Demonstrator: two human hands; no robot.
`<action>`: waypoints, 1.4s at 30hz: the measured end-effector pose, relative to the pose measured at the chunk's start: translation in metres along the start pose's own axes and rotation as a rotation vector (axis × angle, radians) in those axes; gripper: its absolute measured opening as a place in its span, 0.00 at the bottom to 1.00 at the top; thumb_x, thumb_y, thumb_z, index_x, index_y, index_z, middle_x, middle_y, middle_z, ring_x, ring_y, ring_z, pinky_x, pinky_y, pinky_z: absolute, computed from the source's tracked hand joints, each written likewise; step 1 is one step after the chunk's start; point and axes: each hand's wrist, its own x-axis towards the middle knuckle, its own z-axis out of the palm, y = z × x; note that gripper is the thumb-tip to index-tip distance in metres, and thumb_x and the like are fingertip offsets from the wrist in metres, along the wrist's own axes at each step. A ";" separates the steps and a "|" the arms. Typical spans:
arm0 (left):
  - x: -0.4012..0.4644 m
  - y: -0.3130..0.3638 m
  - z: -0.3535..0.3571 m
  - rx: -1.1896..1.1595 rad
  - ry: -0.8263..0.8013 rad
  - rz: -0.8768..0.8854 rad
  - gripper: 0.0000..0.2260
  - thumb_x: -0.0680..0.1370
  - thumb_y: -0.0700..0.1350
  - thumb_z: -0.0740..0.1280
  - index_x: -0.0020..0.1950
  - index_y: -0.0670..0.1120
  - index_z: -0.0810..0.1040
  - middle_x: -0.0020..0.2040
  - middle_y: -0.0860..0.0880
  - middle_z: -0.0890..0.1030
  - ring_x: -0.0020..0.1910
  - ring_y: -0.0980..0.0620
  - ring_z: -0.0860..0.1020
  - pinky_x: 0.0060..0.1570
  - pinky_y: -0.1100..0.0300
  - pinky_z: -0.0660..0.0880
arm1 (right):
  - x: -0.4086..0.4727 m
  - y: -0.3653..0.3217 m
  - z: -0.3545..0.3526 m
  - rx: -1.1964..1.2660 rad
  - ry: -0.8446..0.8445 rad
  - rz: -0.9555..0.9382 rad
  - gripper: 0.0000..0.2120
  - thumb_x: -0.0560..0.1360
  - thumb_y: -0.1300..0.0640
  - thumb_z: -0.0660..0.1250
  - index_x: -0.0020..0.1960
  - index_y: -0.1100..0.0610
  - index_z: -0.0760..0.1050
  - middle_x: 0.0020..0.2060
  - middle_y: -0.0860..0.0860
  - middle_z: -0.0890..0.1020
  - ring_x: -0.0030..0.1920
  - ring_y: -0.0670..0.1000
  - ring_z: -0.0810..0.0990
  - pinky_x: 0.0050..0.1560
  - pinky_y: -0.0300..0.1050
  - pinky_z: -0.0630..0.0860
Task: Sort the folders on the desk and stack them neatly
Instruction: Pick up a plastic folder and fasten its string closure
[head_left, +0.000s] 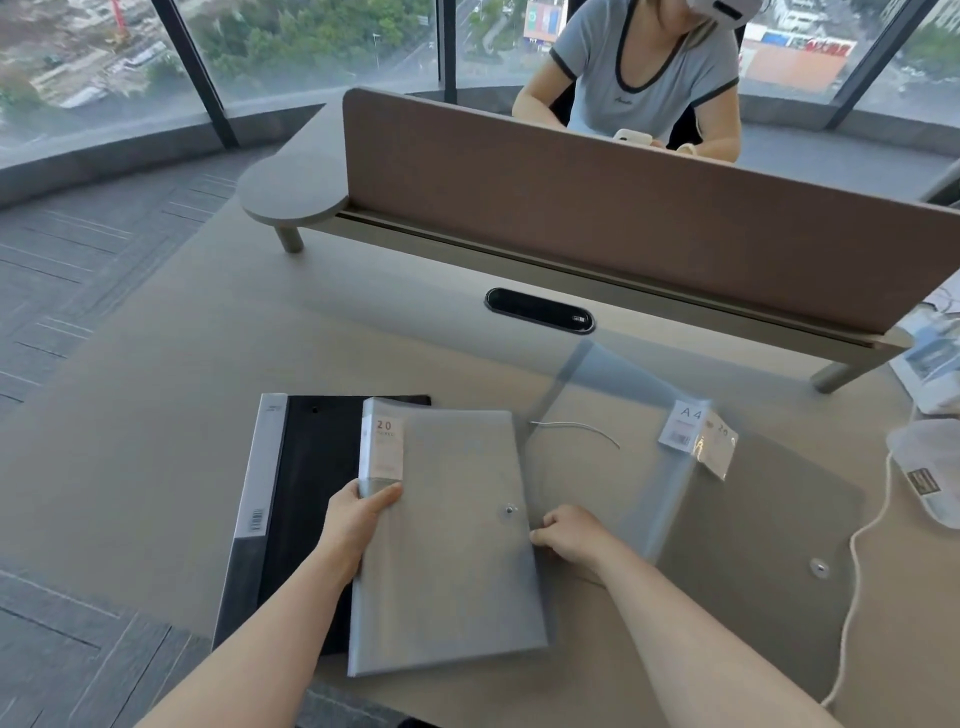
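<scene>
A translucent grey folder (452, 561) marked "20", with a snap button, lies in front of me, overlapping a black folder (306, 483) that has a grey-white spine. My left hand (358, 519) grips the grey folder's left edge, thumb on top. At the folder's right edge my right hand (571, 535) pinches it with curled fingers. To the right lie clear see-through folders (753, 519), one bearing an "A4" label and a snap button, partly overlapping each other.
The beige desk (156, 441) ends at a brown divider panel (623, 218) with a black cable slot (540, 310) before it. A white cord (857, 561) and plastic-wrapped packets (930, 467) lie at the right. A person sits behind the divider.
</scene>
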 end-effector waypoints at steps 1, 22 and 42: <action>0.000 0.000 0.001 0.060 0.026 0.024 0.11 0.73 0.43 0.74 0.52 0.42 0.78 0.49 0.40 0.84 0.45 0.43 0.84 0.44 0.48 0.81 | 0.000 -0.002 0.000 -0.015 -0.006 0.016 0.19 0.70 0.56 0.70 0.26 0.56 0.64 0.25 0.50 0.68 0.29 0.50 0.66 0.31 0.45 0.58; -0.011 -0.025 0.062 1.509 -0.213 0.634 0.34 0.74 0.58 0.69 0.78 0.59 0.58 0.82 0.50 0.48 0.81 0.44 0.43 0.76 0.43 0.39 | 0.014 -0.032 -0.010 -0.171 0.028 0.171 0.10 0.67 0.58 0.58 0.42 0.58 0.77 0.50 0.60 0.83 0.49 0.59 0.80 0.44 0.43 0.71; -0.005 -0.032 0.061 1.517 -0.233 0.644 0.32 0.75 0.59 0.68 0.77 0.61 0.60 0.82 0.50 0.49 0.81 0.45 0.45 0.76 0.42 0.41 | 0.004 -0.069 0.046 -0.613 0.190 -0.283 0.13 0.76 0.61 0.59 0.59 0.59 0.75 0.55 0.61 0.81 0.57 0.62 0.80 0.52 0.51 0.76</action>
